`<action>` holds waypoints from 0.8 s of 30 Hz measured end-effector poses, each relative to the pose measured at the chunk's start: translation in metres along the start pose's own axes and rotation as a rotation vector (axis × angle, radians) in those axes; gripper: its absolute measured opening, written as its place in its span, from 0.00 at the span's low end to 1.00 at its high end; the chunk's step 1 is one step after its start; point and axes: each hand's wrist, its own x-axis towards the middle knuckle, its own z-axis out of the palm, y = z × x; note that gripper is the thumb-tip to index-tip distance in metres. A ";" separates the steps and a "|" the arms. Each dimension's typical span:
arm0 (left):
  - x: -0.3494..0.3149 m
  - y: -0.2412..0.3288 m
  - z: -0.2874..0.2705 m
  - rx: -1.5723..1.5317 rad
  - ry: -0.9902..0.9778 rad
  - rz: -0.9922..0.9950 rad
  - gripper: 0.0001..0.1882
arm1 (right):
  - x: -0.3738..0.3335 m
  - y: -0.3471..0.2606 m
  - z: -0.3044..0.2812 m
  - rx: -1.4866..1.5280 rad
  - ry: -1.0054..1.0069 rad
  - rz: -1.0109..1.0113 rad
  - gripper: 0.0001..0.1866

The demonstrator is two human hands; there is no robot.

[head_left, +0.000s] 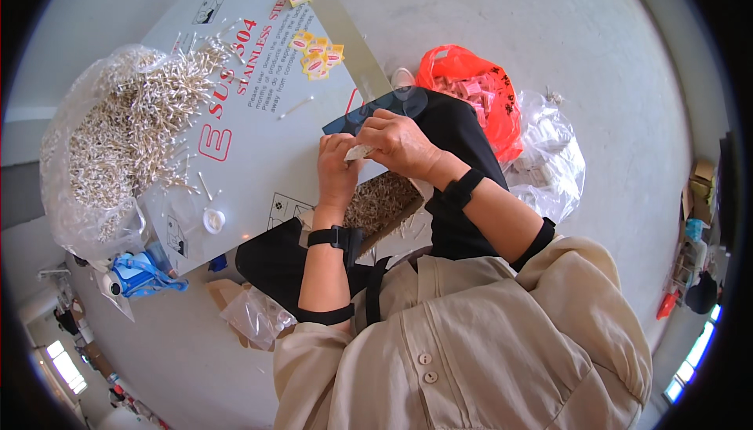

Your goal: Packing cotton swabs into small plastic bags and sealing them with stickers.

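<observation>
Both my hands are raised close together over my lap. My left hand (337, 170) is closed on a small whitish bundle (359, 152), which looks like cotton swabs pressed together. From the other side, my right hand (398, 145) pinches the same bundle. The fingers cover most of it. Just below the hands, between my legs, a cardboard box (416, 209) holds a mass of loose cotton swabs (380, 201). At the left of the table (267, 148) a large clear plastic bag (59, 136) lies open, heaped with cotton swabs (133, 128), several spilling onto the tabletop.
Small yellow packets (318, 58) lie near the table's far edge. A small white round container (213, 221) stands at the near left. Right of my knee are a red plastic bag (506, 128) with pink packets and a clear bag (549, 163). A blue item (141, 275) is beside the table.
</observation>
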 end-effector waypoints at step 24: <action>-0.032 0.044 -0.028 0.400 -0.484 -0.039 0.41 | -0.056 -0.034 0.013 -0.336 -0.272 0.100 0.36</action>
